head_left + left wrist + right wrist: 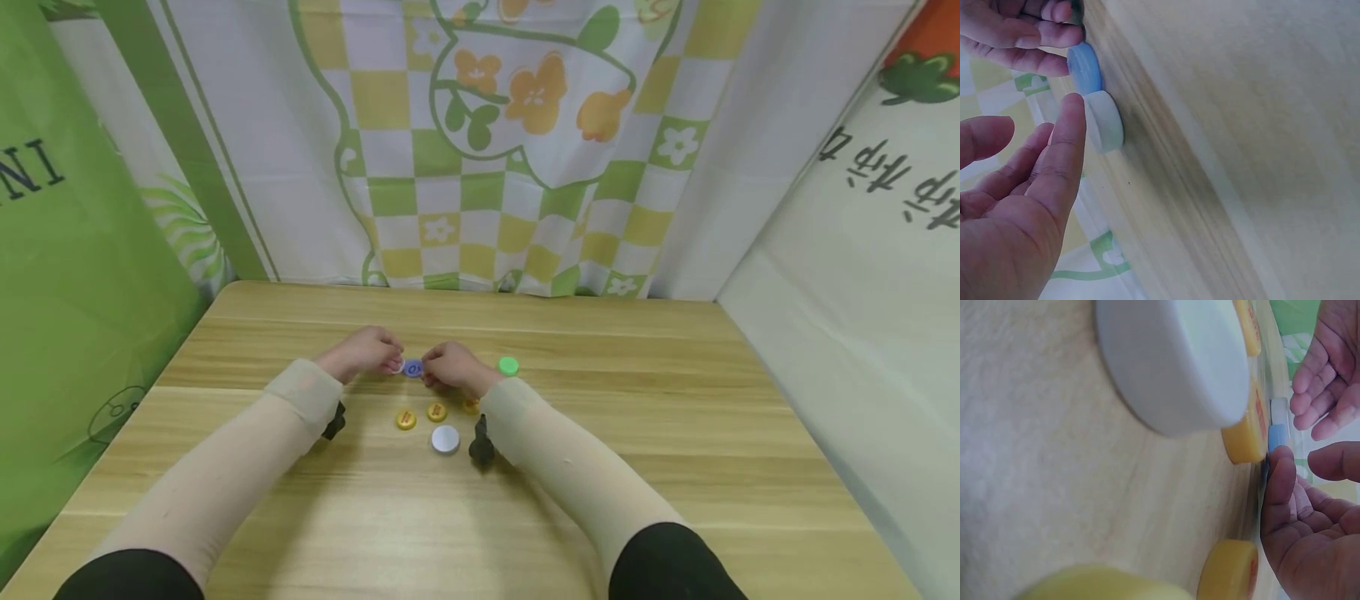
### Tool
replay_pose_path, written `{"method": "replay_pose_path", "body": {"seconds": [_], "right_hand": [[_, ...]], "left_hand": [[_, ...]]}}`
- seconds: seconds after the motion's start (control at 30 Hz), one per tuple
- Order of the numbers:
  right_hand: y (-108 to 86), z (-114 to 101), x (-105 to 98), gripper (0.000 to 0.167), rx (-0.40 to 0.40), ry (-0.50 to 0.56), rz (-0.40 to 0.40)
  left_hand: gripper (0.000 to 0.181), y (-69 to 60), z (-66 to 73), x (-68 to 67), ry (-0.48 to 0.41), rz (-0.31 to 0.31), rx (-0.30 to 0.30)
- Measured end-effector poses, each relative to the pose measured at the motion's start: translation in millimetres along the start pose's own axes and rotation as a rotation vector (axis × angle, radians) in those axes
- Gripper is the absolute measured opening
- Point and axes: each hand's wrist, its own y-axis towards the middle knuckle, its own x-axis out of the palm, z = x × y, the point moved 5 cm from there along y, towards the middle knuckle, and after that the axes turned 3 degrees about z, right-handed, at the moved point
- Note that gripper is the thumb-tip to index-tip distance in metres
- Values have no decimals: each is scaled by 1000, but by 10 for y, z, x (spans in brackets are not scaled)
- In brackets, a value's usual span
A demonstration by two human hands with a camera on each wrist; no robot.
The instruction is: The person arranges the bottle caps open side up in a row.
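A blue cap [412, 368] lies between the two hands, touching a small white cap [1104, 122] in the left wrist view. The left hand [369, 351] has its index fingertip against the white cap, thumb held apart. From the other side, the right hand [456, 367] has fingertips at the blue cap, thumb raised off it in the right wrist view; its fingers are bent loosely. In that view the blue cap [1277, 437] stands beyond the right index fingertip. A dark green thing, partly hidden, shows behind the right fingers in the left wrist view.
Nearer the person lie yellow caps [406, 419] with red print, one partly under the right wrist, and a larger white lid [445, 440]. A green cap [508, 366] lies right of the right hand. A patterned curtain [517, 208] hangs behind the wooden table [360, 533].
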Motion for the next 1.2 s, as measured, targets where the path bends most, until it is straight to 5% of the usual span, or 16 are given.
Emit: {"method": "replay_pose_path", "body": {"seconds": [0.53, 1.2], "right_hand": [[-86, 16, -338, 32, 13, 85, 3], [-273, 251, -956, 36, 17, -24, -29]], "left_hand": [[35, 29, -19, 54, -67, 46, 4], [28, 178, 213, 550, -95, -5, 6]]}}
